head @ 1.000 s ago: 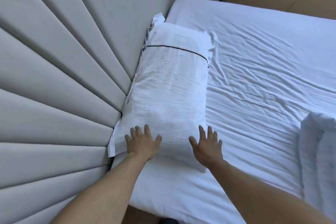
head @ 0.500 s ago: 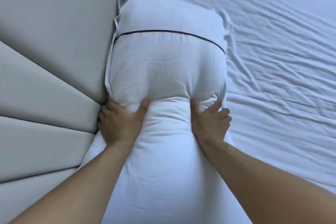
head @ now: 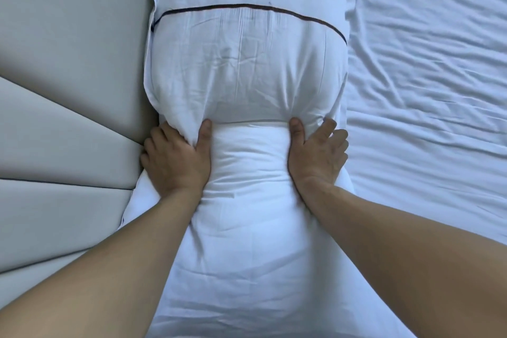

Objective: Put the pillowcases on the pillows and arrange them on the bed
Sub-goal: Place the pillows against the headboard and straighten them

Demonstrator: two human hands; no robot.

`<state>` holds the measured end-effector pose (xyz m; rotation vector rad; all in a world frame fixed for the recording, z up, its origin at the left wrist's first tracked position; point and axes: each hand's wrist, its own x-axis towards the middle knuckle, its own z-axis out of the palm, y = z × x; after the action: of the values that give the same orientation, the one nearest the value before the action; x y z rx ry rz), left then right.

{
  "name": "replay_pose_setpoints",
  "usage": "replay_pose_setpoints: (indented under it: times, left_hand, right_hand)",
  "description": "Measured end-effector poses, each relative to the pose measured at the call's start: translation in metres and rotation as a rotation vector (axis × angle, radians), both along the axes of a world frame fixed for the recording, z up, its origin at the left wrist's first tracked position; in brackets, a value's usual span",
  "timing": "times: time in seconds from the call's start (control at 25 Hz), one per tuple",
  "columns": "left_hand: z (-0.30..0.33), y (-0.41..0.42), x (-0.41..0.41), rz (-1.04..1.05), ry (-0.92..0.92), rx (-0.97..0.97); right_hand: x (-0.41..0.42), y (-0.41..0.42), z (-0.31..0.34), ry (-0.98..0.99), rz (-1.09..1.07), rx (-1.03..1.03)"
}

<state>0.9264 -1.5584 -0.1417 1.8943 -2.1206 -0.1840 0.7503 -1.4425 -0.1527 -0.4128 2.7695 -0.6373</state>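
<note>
A white pillow point(head: 247, 63) in a pillowcase with a thin dark stripe lies lengthwise on the bed, its left side against the headboard. A second white cushion or pillow part point(head: 247, 228) lies below it, nearer me. My left hand point(head: 175, 156) grips the bunched near-left edge of the pillowcase, thumb on top. My right hand point(head: 315, 151) grips the near-right edge the same way. Both forearms reach in from the bottom of the view.
A grey padded headboard point(head: 68, 90) with radiating seams fills the left. The wrinkled white bed sheet point(head: 425, 90) spreads out to the right of the pillow.
My hands went from lying flat on the pillow's near end to gripping its bunched sides. The view has closed in on the pillow, which now bulges above my hands.
</note>
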Motion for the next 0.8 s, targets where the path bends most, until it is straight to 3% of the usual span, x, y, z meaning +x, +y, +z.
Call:
replay_pose_setpoints:
  times: [0.16, 0.28, 0.4, 0.52, 0.8]
  left_hand:
    - [0.005, 0.009, -0.001, -0.077, -0.126, -0.012]
    - [0.016, 0.021, 0.005, -0.129, -0.152, -0.028]
    - [0.049, 0.031, 0.006, -0.096, -0.152, -0.02]
    - [0.096, 0.039, 0.001, -0.015, -0.175, 0.106]
    - [0.227, 0.097, -0.051, 0.008, 0.192, 0.314]
  right_hand:
    - [-0.003, 0.007, 0.005, 0.04, 0.071, 0.022]
    - [-0.009, 0.024, 0.021, -0.047, 0.11, -0.076]
    - [-0.01, 0.034, 0.06, -0.089, 0.067, -0.2]
    - [0.0, 0.047, 0.111, -0.092, 0.028, -0.285]
    - [-0.039, 0.119, 0.231, -0.121, -0.098, -0.461]
